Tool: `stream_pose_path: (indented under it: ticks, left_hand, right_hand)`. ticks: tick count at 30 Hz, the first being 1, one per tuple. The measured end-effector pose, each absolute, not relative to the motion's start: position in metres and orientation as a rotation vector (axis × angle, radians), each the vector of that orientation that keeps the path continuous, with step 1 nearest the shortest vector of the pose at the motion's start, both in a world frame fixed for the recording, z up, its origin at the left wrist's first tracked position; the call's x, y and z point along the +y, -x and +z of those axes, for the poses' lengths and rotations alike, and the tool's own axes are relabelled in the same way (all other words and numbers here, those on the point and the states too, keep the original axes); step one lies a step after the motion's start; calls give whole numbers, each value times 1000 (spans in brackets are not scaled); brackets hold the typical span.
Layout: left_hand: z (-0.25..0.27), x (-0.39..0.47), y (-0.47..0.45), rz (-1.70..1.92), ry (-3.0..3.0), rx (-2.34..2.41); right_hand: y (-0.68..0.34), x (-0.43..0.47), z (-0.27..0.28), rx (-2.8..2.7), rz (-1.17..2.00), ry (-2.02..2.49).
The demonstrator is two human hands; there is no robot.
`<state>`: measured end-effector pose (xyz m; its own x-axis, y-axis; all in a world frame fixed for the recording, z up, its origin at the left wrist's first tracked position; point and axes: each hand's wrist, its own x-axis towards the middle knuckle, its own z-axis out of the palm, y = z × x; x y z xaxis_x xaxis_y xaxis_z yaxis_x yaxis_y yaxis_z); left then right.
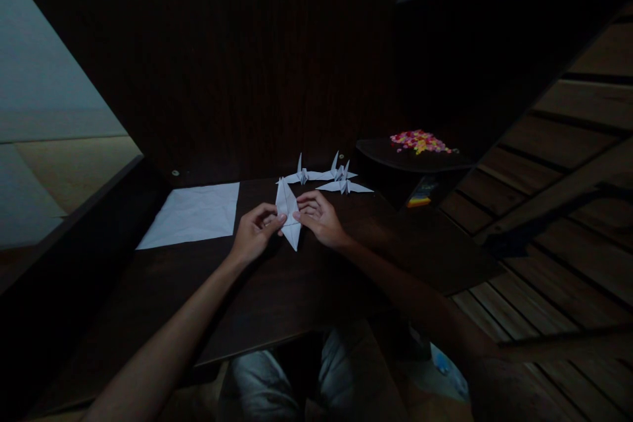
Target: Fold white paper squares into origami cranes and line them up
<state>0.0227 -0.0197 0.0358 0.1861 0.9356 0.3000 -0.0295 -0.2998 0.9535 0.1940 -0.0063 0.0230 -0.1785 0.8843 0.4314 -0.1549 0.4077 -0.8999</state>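
A white folded paper (pixel 287 208), long and diamond-shaped with a crease across it, is held between my two hands just over the dark desk. My left hand (pixel 258 227) pinches its left edge, thumb on the front face and fingers behind. From the other side, my right hand (pixel 321 217) grips the right edge in the same way, its thumb near the middle. Just behind the folded paper stand several finished white paper cranes (pixel 343 186) with pointed wings and necks. A flat white sheet of paper (pixel 192 214) lies on the desk left of my hands.
A dark wooden panel (pixel 222 66) rises behind the desk (pixel 277 303). On a small rounded shelf (pixel 380 153) at the right sits a pile of pink, red and yellow bits (pixel 420 141). A raised board (pixel 74 211) borders the left side. Slatted wood (pixel 558 237) shows at far right.
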Motion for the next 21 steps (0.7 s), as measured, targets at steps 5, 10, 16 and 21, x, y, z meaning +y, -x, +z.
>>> stream_pose_path:
  ticks: [5, 10, 16, 21]
  left_hand:
    - [37, -21, -25, 1328, -1474, 900]
    - [35, -18, -21, 1282, -1507, 914]
    - [35, -17, -19, 1299, -1454, 875]
    - [31, -17, -18, 1321, -1400, 825]
  right_hand:
    - [-194, -5, 21, -1461, 1074, 708]
    - [-194, -4, 19, -1504, 1066, 682]
    - [-197, -3, 20, -1578, 976, 597]
    - [-198, -5, 20, -1594, 943, 573]
